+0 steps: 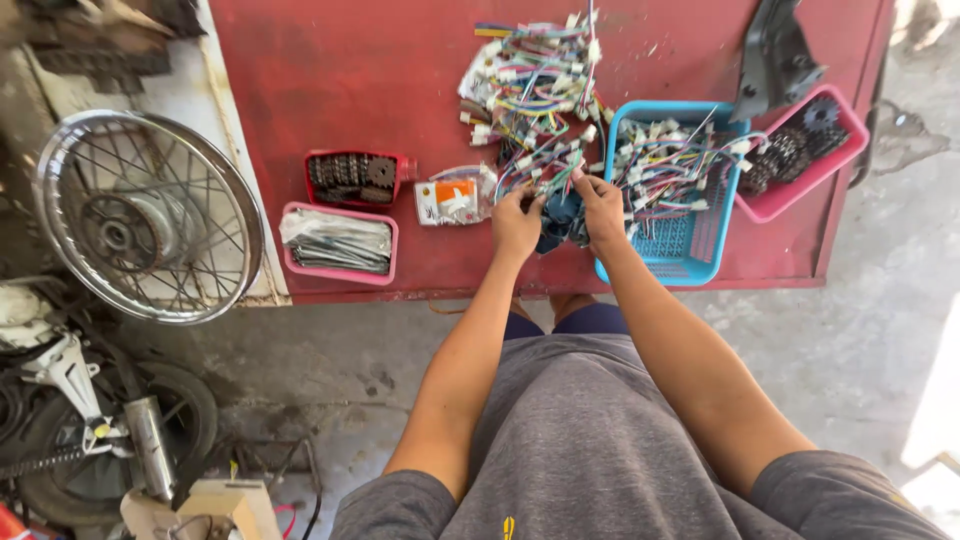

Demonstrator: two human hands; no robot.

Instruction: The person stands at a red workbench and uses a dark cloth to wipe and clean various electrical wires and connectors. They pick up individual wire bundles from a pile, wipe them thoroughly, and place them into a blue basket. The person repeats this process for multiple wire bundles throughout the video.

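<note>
My left hand (516,222) and my right hand (602,208) are close together over the near edge of a red table (350,80). Between them they hold a dark bundle of wire (562,220) that hangs down from a tangle of coloured wires with white connectors (535,95). The fingers of both hands are closed on the wires. A blue plastic basket (690,240) with more such wires stands just right of my right hand.
On the table: a pink tray of sprockets (805,150) at the right, a red tray of sprockets (352,178), a pink tray of bagged metal rods (338,243), a small plastic packet (452,198). A spoked wheel (145,215) and motorcycle parts lie at the left.
</note>
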